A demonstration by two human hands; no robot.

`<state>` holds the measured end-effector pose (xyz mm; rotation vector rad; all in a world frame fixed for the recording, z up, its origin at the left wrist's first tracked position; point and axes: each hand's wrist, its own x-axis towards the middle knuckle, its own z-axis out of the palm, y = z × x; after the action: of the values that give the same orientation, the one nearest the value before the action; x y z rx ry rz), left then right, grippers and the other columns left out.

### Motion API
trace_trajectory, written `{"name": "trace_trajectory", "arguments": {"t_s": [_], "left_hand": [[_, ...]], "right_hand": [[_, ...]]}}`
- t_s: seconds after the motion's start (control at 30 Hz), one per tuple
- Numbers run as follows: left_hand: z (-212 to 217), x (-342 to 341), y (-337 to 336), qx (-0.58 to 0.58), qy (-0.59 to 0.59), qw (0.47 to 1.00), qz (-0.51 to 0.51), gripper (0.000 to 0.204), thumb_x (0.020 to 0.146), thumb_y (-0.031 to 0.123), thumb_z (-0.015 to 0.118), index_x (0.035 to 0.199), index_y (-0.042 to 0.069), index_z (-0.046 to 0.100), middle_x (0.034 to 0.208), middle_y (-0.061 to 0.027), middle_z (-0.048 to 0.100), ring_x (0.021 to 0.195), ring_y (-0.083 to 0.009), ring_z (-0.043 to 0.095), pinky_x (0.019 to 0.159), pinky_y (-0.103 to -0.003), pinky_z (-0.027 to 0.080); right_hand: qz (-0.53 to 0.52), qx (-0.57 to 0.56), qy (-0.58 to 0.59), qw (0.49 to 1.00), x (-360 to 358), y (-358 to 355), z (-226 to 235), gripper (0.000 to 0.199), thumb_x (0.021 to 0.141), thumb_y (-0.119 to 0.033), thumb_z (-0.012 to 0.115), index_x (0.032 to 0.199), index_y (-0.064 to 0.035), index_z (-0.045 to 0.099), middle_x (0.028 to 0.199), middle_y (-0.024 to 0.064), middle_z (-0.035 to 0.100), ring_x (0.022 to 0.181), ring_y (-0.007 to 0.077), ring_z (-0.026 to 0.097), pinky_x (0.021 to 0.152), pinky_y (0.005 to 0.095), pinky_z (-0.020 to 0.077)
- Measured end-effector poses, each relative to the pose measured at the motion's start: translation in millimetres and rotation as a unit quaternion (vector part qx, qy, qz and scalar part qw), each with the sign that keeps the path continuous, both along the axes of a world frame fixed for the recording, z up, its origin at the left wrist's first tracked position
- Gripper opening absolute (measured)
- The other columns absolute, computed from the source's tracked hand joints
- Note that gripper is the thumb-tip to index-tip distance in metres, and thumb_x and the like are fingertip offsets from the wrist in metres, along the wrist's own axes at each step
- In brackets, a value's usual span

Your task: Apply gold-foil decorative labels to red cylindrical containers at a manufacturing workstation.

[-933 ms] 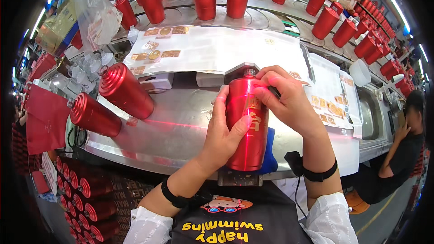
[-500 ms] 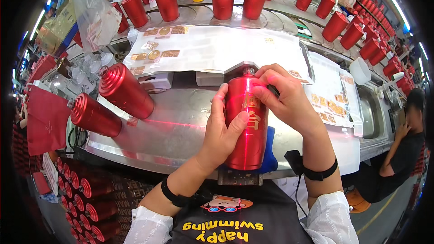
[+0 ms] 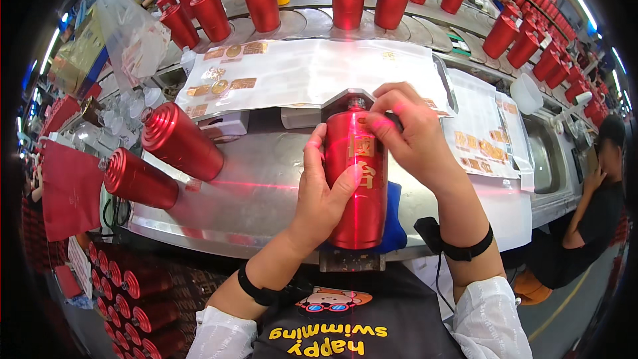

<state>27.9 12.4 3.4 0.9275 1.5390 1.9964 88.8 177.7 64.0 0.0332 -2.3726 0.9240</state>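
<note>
A red metallic bottle (image 3: 355, 223) with gold characters down its front lies tilted, its clear neck away from me, in front of a metal stop at the bench. My left hand (image 3: 316, 196) is wrapped round its left side, the thumb resting beside the lower character. Near the bottle's shoulder, my right hand (image 3: 415, 133) has thumb and index finger pinched together close to the surface. What lies between those fingertips, if anything, I cannot make out. Red laser lines cross the bottle and my fingers. A blue cloth (image 3: 395, 216) shows beneath the bottle's right side.
Two more red bottles (image 3: 183, 143) lean at left on the metal bench (image 3: 266, 206). White sheets (image 3: 279, 73) with gold stickers cover the far side and right. Red bottles stand on a conveyor (image 3: 299, 23) beyond. A co-worker (image 3: 585, 193) sits at right, near a sink (image 3: 548, 159).
My right fingers have drawn back, uncovering the upper gold character. The held bottle has shifted slightly left. Nearer conveyor bottles have moved right; the yellow bottle is now partly behind one.
</note>
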Motion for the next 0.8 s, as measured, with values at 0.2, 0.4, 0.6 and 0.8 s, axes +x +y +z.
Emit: {"name": "trace_trajectory", "arguments": {"t_s": [0.2, 0.4, 0.6, 0.8], "left_hand": [[-1, -1, -1, -0.001, -0.022, 1.000, 0.000, 0.069, 0.091, 0.023, 0.057, 0.142, -0.003, 0.019, 0.127, -0.0194, 0.047, 0.113, -0.0213, 0.052, 0.096, -0.034, 0.043], [4, 1, 0, 0.000, -0.039, 0.999, -0.012, 0.069, 0.091, 0.023, 0.057, 0.142, -0.003, 0.019, 0.129, -0.0188, 0.046, 0.114, -0.0211, 0.051, 0.096, -0.034, 0.043], [-1, -1, -3, -0.009, -0.001, 1.000, 0.021, 0.067, 0.093, 0.022, 0.056, 0.142, -0.003, 0.018, 0.129, -0.0183, 0.045, 0.114, -0.0202, 0.051, 0.097, -0.032, 0.041], [3, -14, -1, -0.020, -0.093, 0.995, -0.011, 0.071, 0.094, 0.027, 0.058, 0.143, -0.005, 0.017, 0.130, -0.0177, 0.045, 0.114, -0.0185, 0.049, 0.097, -0.031, 0.040]], "right_hand": [[-0.096, -0.001, 0.042, 0.994, 45, -20, -19, 0.034, 0.083, -0.011, 0.065, 0.117, -0.0048, 0.061, 0.118, 0.0218, 0.052, 0.106, 0.0375, 0.054, 0.089, 0.0414, 0.0459], [-0.050, -0.012, -0.046, 0.998, 73, -43, -48, 0.055, 0.085, -0.021, 0.067, 0.135, -0.0056, 0.049, 0.135, 0.0252, 0.040, 0.121, 0.0403, 0.045, 0.100, 0.0429, 0.0398], [-0.049, -0.020, -0.035, 0.998, 78, -46, -55, 0.055, 0.091, -0.031, 0.061, 0.137, -0.0046, 0.047, 0.137, 0.0258, 0.038, 0.118, 0.0388, 0.046, 0.099, 0.0417, 0.0401], [-0.047, 0.014, -0.007, 0.999, 67, -46, -39, 0.054, 0.089, -0.030, 0.062, 0.135, -0.0057, 0.050, 0.137, 0.0250, 0.040, 0.111, 0.0370, 0.049, 0.096, 0.0416, 0.0421]]}}
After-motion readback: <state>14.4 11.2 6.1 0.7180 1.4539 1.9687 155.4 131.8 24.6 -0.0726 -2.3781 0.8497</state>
